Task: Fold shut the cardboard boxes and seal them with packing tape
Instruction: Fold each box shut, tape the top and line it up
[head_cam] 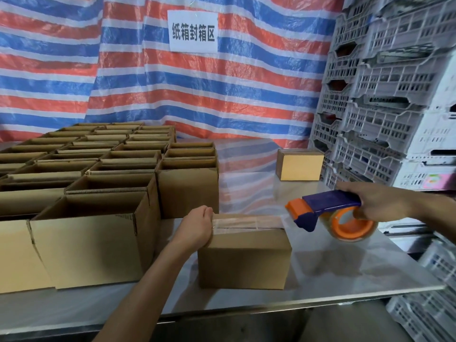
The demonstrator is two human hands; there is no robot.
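Note:
A small closed cardboard box (244,257) stands on the steel table (345,272) in front of me, with a strip of clear tape (246,223) along its top seam. My left hand (197,228) presses on the box's left top edge, over the tape's end. My right hand (380,206) grips a purple and orange tape dispenser (330,213) holding a clear tape roll, held in the air just right of the box.
Several open cardboard boxes (98,174) fill the table's left half. One sealed box (299,164) sits at the back right. Stacked grey plastic crates (385,95) rise on the right. A striped tarp with a white sign hangs behind.

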